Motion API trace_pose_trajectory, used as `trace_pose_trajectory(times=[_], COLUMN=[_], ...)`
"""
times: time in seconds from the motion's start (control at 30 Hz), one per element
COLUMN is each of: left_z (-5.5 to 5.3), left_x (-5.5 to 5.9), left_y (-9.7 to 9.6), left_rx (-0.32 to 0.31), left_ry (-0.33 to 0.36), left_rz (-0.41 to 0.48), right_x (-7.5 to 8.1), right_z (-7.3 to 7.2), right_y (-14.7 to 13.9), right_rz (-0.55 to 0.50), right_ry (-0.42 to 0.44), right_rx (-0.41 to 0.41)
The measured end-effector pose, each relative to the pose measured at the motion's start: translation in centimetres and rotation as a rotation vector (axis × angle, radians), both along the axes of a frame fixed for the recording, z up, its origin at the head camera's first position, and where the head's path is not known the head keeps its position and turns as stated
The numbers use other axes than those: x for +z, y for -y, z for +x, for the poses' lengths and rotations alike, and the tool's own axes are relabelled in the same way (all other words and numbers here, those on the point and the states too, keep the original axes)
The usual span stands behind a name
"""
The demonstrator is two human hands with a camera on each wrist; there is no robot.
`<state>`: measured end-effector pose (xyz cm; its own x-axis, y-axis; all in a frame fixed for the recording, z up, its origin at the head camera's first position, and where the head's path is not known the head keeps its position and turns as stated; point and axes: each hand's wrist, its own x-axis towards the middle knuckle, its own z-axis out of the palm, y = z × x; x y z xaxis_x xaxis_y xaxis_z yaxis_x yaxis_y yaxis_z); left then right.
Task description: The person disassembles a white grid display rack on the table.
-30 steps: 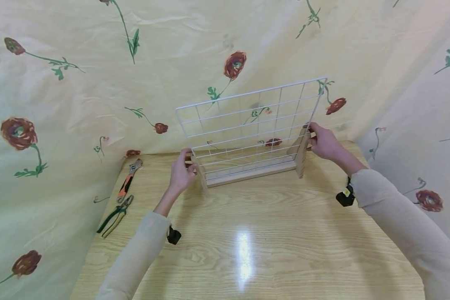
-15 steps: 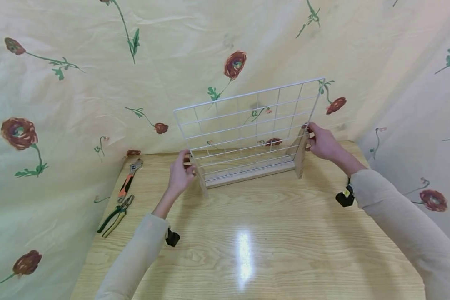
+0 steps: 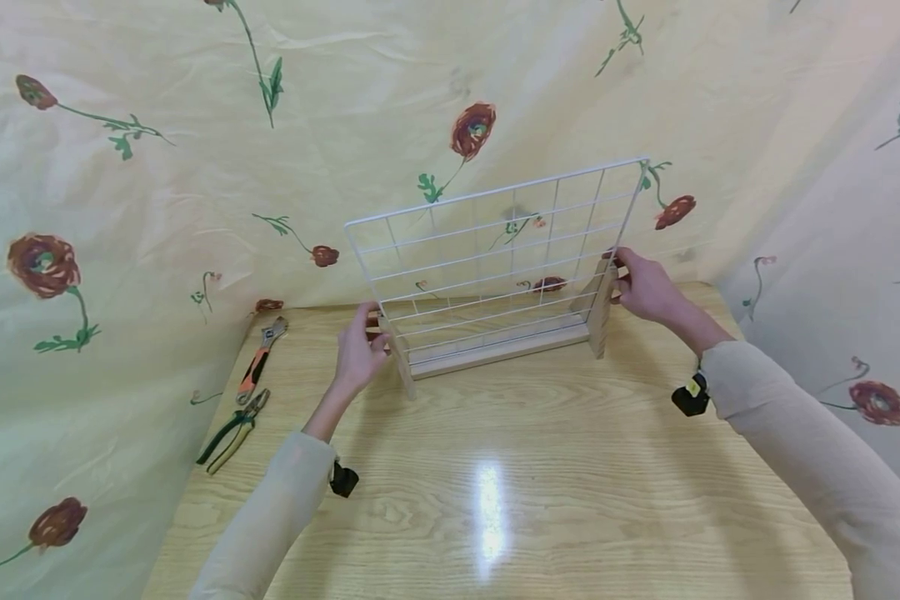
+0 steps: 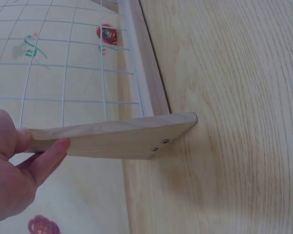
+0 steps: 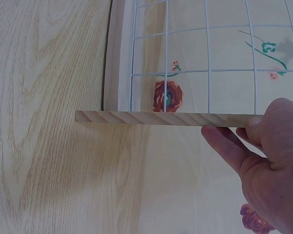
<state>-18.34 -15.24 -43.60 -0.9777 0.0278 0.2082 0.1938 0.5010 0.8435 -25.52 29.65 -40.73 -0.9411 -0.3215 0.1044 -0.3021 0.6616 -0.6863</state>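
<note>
Head view: a white grid (image 3: pixel 512 247) stands toward the back of the desk (image 3: pixel 570 450) between two wooden uprights, the left panel (image 3: pixel 403 362) and the right panel (image 3: pixel 602 312), with a low bar (image 3: pixel 499 351) running between their lower ends. The left hand (image 3: pixel 356 354) pinches the upper part of the left panel between thumb and fingers; the right hand (image 3: pixel 645 287) grips the right panel likewise, near its top. Fingertips are partly hidden behind the wood. Against the flowered cloth (image 3: pixel 157 67) the thin wires are faint in places, and whether the lowest wire sits in the bar or behind it cannot be told. At the left lies a wrench (image 3: pixel 261 362), with pliers (image 3: pixel 234 431) just beside its lower end. Both sleeves (image 3: pixel 787 433) run out of frame, and glare (image 3: pixel 489 517) washes out part of the desk's grain.

Left wrist view: two screws (image 4: pixel 165 141) show in the outer face of the left panel; the hand is cut off by the left edge, the grid by the top.

Right wrist view: the right panel appears edge-on, its outer face out of sight; the hand is cropped at the right.
</note>
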Motion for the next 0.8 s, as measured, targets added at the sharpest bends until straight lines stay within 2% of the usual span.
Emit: trace_pose_trajectory(times=[0.53,0.8], left_z=[0.48,0.74], left_x=[-0.22,-0.27], left_y=[0.55,0.9], left_rx=[-0.001,0.017], left_ry=[0.003,-0.006], left_rz=[0.057,0.035], right_x=[0.05,-0.08], right_z=[0.2,0.16], right_y=[0.53,0.81], right_rz=[-0.029,-0.032], right_ry=[0.009,0.017], right_rx=[0.015,0.024])
